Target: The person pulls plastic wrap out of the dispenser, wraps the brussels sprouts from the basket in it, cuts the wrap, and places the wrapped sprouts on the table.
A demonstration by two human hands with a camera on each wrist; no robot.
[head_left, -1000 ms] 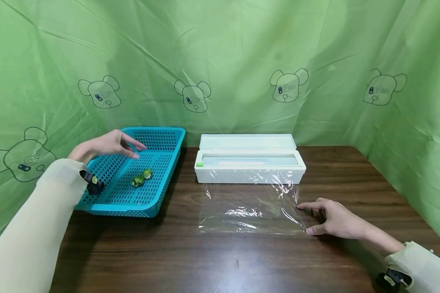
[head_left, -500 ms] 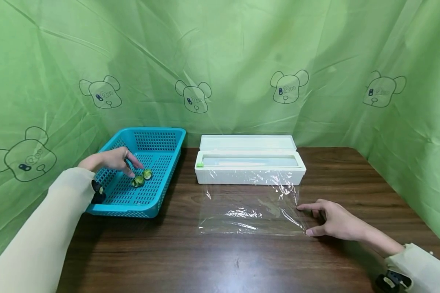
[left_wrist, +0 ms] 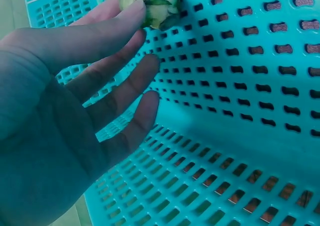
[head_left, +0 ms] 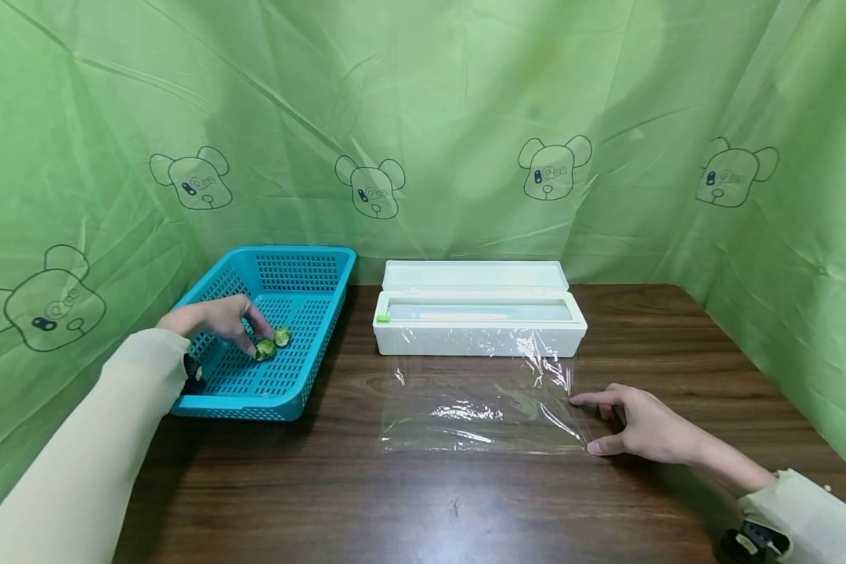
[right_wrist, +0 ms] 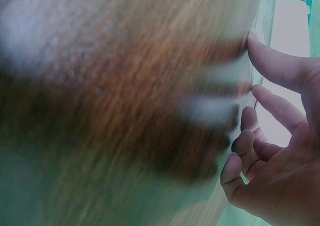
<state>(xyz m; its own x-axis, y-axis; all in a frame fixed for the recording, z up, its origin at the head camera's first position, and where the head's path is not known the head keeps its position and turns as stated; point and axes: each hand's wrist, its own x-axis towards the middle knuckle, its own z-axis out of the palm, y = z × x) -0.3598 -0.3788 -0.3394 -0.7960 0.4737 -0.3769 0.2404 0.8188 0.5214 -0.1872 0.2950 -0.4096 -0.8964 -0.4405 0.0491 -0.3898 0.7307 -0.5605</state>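
Inside the blue basket, my left hand has its thumb and index finger around one small green sprout; a second sprout lies beside it. The left wrist view shows the thumb against the leafy sprout and the other fingers of the hand spread. Clear film extends from the white box across the table. At the film's right edge, my right hand presses with thumb and index fingertips set apart; in the right wrist view, that hand's remaining fingers are bent.
The white box's raised lid stands at the back, and a small green piece sits at its left end. A green printed cloth surrounds the back and sides of the brown wooden table.
My left hand has moved down and slightly right into the basket, and its thumb and index finger have closed around a sprout. My right hand has stayed at the film's edge.
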